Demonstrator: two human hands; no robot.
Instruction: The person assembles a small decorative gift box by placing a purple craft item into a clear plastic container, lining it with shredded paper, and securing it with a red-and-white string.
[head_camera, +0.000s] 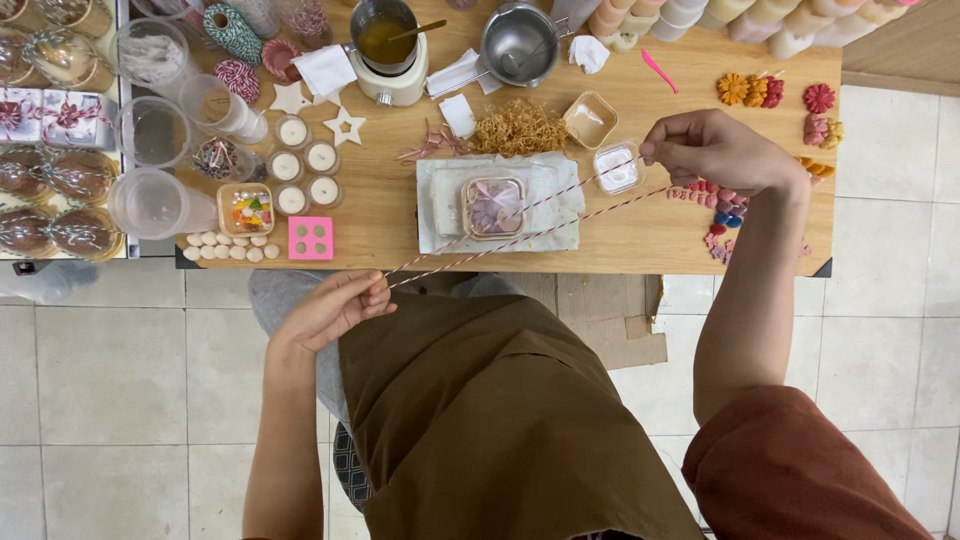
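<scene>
Pinching red-and-white twine (520, 225) at both ends: left hand (330, 310) closed on the end at 7 o'clock off the table edge, right hand (715, 150) gripping the end at 2 o'clock over the wooden table (640, 235). Running taut (two strands) across a small clear box (493, 207) with a pink piece inside, sitting on a pale cloth (445, 205) mid-table. Sitting at 10 o'clock from the box: white tealight candles (305, 175). Resting at 12: wax melter pot (388, 50).

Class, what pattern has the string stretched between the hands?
The string is red-and-white striped; head view.
</scene>
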